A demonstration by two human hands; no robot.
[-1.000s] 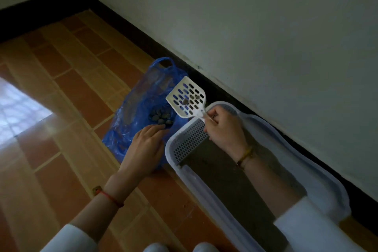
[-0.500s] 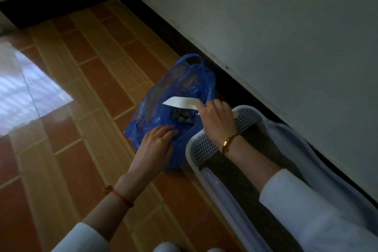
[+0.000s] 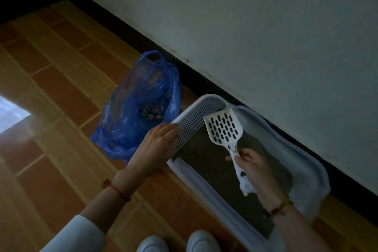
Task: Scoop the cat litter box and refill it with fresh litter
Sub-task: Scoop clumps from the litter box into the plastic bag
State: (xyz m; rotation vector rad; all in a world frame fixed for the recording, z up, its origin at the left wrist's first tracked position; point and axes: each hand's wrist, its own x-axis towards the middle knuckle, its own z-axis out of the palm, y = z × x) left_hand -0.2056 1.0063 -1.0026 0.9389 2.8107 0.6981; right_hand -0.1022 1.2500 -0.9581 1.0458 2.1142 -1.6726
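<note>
A white litter box (image 3: pixel 311 174) with dark litter (image 3: pixel 206 161) lies on the floor along the wall. Its near end has a perforated white step (image 3: pixel 194 120). My right hand (image 3: pixel 255 170) grips the handle of a white slotted scoop (image 3: pixel 224 127), whose empty head hovers over the box's left end. My left hand (image 3: pixel 157 147) rests flat with straight fingers on the box's left rim and the perforated step. A blue plastic bag (image 3: pixel 126 125) lies open on the floor left of the box, with several dark clumps (image 3: pixel 151 112) inside.
A pale wall (image 3: pixel 266 26) with a black skirting board (image 3: pixel 204 80) runs right behind the box and bag. The floor (image 3: pixel 61 108) is orange-brown tile. A few litter crumbs (image 3: pixel 180 196) lie on the tile near the box. My white shoes (image 3: pixel 178 241) show at the bottom edge.
My right hand has carried the scoop from over the blue bag back above the litter box. My left hand has shifted from the bag's edge onto the box's rim.
</note>
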